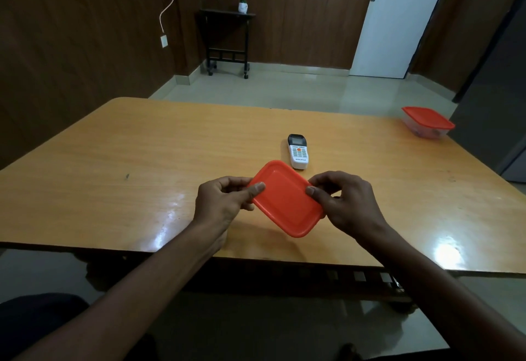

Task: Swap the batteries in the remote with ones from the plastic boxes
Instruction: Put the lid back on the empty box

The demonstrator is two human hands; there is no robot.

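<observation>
Plastic box with the orange lid [287, 198] sits between my two hands, lifted just above the near edge of the worktop [113, 144], roughly mid-width. Lid faces up at me, tilted, long axis running from far-left to near-right. Left hand [225, 199] pinches the left short end, thumb on top of the lid, fingers curled under. Right hand [341, 201] pinches the right end the same way, thumb on the lid rim. Both equally near, both already touching it; lid looks on, so I judge the next move is prying a corner, likely from the right thumb side. I can't see the box body or its contents under the lid. Remote [297, 151] lies face up just beyond the box, long axis pointing away from me, closer to my right hand. Second plastic box [427, 121], lid on, sits at the far right corner, well apart.
</observation>
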